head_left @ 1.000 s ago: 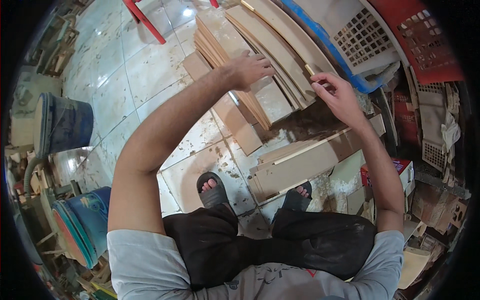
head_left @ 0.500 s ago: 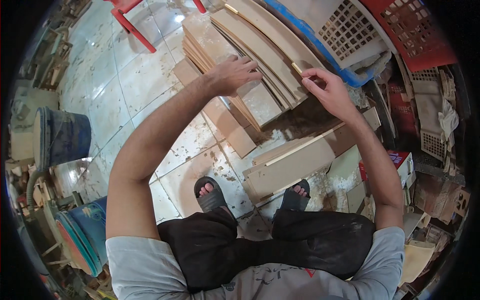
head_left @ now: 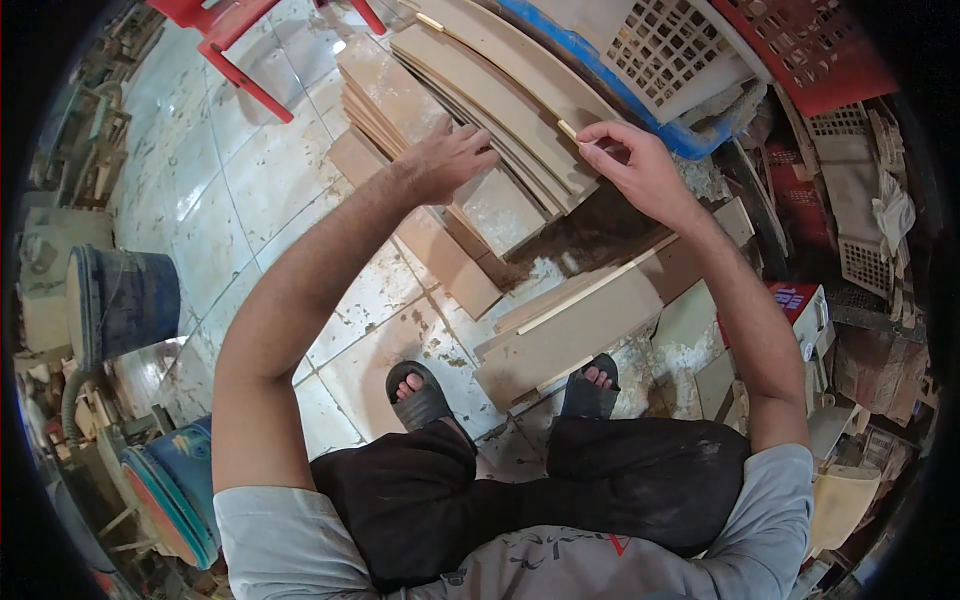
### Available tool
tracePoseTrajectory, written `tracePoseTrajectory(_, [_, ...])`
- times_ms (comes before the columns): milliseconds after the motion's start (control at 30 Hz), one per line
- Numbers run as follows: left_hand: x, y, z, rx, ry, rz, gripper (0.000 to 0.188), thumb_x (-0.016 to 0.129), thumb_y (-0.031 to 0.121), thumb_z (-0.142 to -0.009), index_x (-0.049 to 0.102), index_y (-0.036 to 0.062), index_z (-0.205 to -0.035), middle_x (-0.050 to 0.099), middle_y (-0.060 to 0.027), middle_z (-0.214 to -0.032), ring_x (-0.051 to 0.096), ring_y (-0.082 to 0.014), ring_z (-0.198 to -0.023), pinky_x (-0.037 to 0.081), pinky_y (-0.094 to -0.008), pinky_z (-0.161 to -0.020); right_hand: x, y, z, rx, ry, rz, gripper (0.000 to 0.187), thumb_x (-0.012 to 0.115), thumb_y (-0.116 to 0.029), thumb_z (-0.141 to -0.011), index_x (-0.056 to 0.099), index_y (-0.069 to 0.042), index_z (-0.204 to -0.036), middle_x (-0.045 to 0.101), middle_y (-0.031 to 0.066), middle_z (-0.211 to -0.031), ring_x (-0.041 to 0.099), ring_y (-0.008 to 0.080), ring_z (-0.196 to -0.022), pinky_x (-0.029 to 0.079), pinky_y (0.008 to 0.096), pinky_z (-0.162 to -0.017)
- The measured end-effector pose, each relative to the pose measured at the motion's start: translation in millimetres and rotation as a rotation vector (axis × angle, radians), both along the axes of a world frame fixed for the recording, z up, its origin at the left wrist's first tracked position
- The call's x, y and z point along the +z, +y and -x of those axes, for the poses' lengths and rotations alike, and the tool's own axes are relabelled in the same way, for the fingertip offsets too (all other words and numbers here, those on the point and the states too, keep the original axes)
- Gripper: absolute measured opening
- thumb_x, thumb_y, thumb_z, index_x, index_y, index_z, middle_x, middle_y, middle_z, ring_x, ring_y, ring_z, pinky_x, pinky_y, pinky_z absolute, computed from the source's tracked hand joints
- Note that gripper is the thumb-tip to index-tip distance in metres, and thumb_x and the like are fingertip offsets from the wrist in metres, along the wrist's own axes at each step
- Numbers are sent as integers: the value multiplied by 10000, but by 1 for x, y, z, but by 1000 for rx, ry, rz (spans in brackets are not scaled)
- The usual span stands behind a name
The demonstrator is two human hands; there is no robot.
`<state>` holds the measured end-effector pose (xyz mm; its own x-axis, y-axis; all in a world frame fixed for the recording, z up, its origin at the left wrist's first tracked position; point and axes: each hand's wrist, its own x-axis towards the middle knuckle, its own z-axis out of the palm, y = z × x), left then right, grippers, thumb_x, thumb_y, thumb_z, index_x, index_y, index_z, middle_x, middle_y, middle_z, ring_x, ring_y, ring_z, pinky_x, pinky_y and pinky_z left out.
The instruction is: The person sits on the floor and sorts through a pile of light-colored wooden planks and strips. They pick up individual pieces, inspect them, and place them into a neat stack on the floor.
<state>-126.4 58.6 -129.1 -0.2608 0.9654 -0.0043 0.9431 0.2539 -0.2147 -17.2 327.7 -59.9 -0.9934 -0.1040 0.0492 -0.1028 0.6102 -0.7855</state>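
My right hand (head_left: 640, 172) pinches thumb and forefinger at the near end of a thin pale wooden strip (head_left: 567, 130). The strip lies along the long tan board (head_left: 505, 80) at the right of a stack. My left hand (head_left: 452, 163) is over the neighbouring boards (head_left: 513, 212), its fingers spread and slightly bent, with nothing visible in them. Its fingertips are close to the edges of the upright-looking thin boards (head_left: 480, 117); whether they press on them I cannot tell. Both forearms reach forward over my knees.
More planks (head_left: 575, 335) lie in front of my right sandal (head_left: 590, 390). A red plastic chair (head_left: 245, 75) stands far left, and blue buckets (head_left: 135, 300) at the left. A blue-rimmed crate (head_left: 690, 140) and a red crate (head_left: 815, 50) are at the far right.
The boards and both hands sit slightly further left in the view, as the whole scene has shifted a little. The right hand's pinch and the left hand's pose look much the same.
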Motion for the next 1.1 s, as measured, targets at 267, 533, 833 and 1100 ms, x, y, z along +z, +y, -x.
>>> tracePoseTrajectory(267, [-4,-10,3,9,-110,-81,643,776,122,-670,472,203,-1231,496,-32,-1128,490,-214,-1167,315,-517,-1084,-2,-6,-4,19,-55,55,228,617,-210,-933,648,-16,-1048,651,29,-855,585,91,-727,492,257,-679])
tracePoseTrajectory(533, [15,-54,-29,87,-205,-29,487,684,91,-763,502,259,-1183,502,-34,-1102,506,-205,-1121,341,-497,-993,-7,-8,2,66,-3,86,219,615,-192,-942,648,-3,-1048,651,36,-939,589,91,-803,487,254,-719])
tracePoseTrajectory(833, [-51,-82,-51,113,-270,217,401,656,231,-818,479,231,-1178,492,-69,-1072,508,-221,-1123,387,-535,-894,-13,-5,8,48,-87,88,216,614,-184,-945,655,-19,-1079,662,25,-953,584,90,-853,472,253,-764])
tracePoseTrajectory(1100, [-93,-50,-55,113,-224,422,647,771,268,-740,427,256,-1288,481,-74,-1171,501,-244,-1166,360,-626,-1005,-2,-24,1,64,-161,73,226,604,-187,-954,641,-6,-1082,654,28,-915,586,90,-845,474,250,-748])
